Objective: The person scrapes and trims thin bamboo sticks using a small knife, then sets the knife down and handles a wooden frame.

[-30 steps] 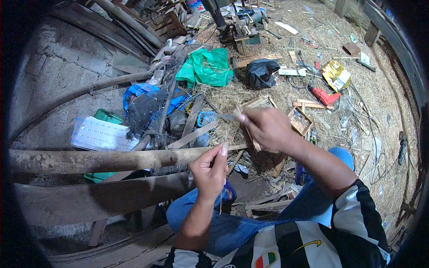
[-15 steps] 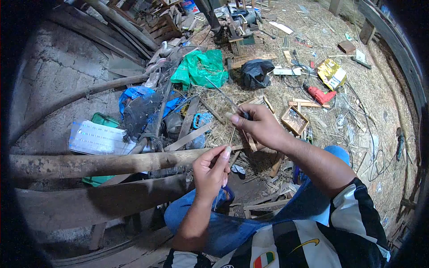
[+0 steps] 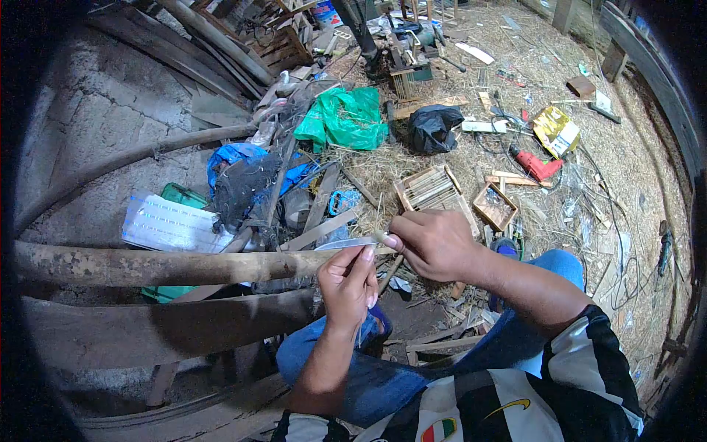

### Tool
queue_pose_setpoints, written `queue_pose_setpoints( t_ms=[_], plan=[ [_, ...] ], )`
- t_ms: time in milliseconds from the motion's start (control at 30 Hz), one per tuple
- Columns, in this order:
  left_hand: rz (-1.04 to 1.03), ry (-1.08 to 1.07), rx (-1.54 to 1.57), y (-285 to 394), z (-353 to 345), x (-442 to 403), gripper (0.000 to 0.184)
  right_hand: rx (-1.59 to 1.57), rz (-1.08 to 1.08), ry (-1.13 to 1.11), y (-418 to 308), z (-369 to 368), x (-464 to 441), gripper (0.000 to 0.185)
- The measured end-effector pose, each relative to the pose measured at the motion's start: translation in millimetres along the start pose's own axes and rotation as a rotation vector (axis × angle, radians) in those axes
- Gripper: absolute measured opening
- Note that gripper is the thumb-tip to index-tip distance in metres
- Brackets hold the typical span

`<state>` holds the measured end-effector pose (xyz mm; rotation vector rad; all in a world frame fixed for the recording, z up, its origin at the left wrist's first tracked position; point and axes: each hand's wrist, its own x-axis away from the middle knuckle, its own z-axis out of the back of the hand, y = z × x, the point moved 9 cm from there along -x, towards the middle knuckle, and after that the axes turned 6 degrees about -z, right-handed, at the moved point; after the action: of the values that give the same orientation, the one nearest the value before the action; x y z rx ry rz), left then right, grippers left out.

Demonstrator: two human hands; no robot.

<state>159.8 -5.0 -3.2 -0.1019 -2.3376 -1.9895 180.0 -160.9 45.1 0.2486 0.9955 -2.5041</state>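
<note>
My right hand [image 3: 434, 244] is closed round the handle of a knife [image 3: 345, 243], whose blade points left, just above my left fingertips. My left hand [image 3: 347, 283] pinches a thin strip [image 3: 378, 215] that stands up between the two hands, its lower end hanging below my palm. Both hands are close together over the end of a bamboo pole [image 3: 132, 267]. Whether the blade touches the strip cannot be made out. Beyond my right hand lies a slatted wooden frame [image 3: 429, 188], with a small wooden box [image 3: 494, 207] to its right.
A green plastic bag [image 3: 345, 118] and a black bag [image 3: 434, 127] lie ahead on the straw. A red power tool [image 3: 537, 164] with a cable is at the right, near a yellow packet [image 3: 555, 132]. Planks [image 3: 169, 331] run along the left.
My right hand has come down closer to my left hand. The knife blade has swung from pointing up and away to lying nearly level, pointing left. My left hand keeps its pinch.
</note>
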Motion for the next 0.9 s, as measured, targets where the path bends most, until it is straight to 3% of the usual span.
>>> queue_pose_setpoints(
  t_ms=[233, 267, 500, 567, 767, 900],
  plan=[
    [0.029, 0.004, 0.013, 3.2, -0.9, 1.3, 0.024, 0.016, -0.186, -0.008, 29.6, 5.2, -13.1, 0.027],
    [0.026, 0.008, -0.013, 3.4, 0.1, 1.2, 0.024, 0.017, -0.113, 0.002, 20.7, 2.7, -9.5, 0.028],
    [0.027, -0.008, 0.055, -0.7, 0.5, -0.8, 0.021, -0.002, -0.199, 0.015, 37.3, 7.7, -17.4, 0.030],
    [0.035, -0.013, 0.039, -1.2, 0.3, 0.6, 0.021, -0.022, -0.139, 0.035, 33.0, 3.4, -14.2, 0.033],
    [0.058, -0.019, -0.005, -2.5, -1.1, 0.8, 0.025, 0.009, -0.289, 0.040, 65.9, 12.7, -22.5, 0.032],
    [0.127, -0.002, 0.043, -2.8, -2.9, 0.4, 0.025, -0.079, -0.197, 0.089, 36.5, 10.9, -11.1, 0.032]
  ],
)
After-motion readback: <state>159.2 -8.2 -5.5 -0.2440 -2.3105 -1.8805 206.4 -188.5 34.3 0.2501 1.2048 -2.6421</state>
